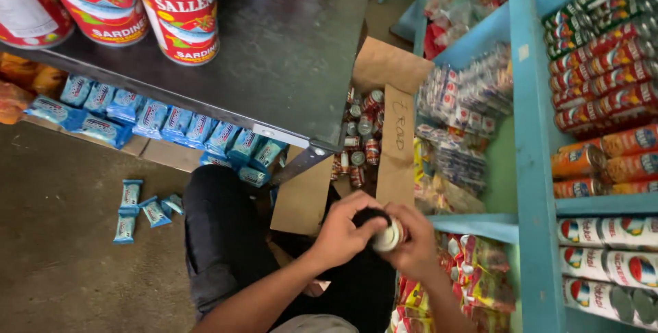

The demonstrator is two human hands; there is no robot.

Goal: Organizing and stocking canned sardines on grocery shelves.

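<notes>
A small grocery shop: light-blue painted wooden shelves (531,134) crammed with stacked red and orange tins (606,72), bagged snacks (459,106) heaped in compartments, an open brown cardboard carton (394,144) of small cans, blue-wrapped biscuit packets (171,124) lined up under a dark desk (288,52).

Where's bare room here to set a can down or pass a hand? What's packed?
Free: the dark tabletop right of the big red cans, and the floor left of the loose blue packets. Crowded: the blue shelves full of cans and packets, and the cardboard box of small cans. Both hands hold a small can.
</notes>
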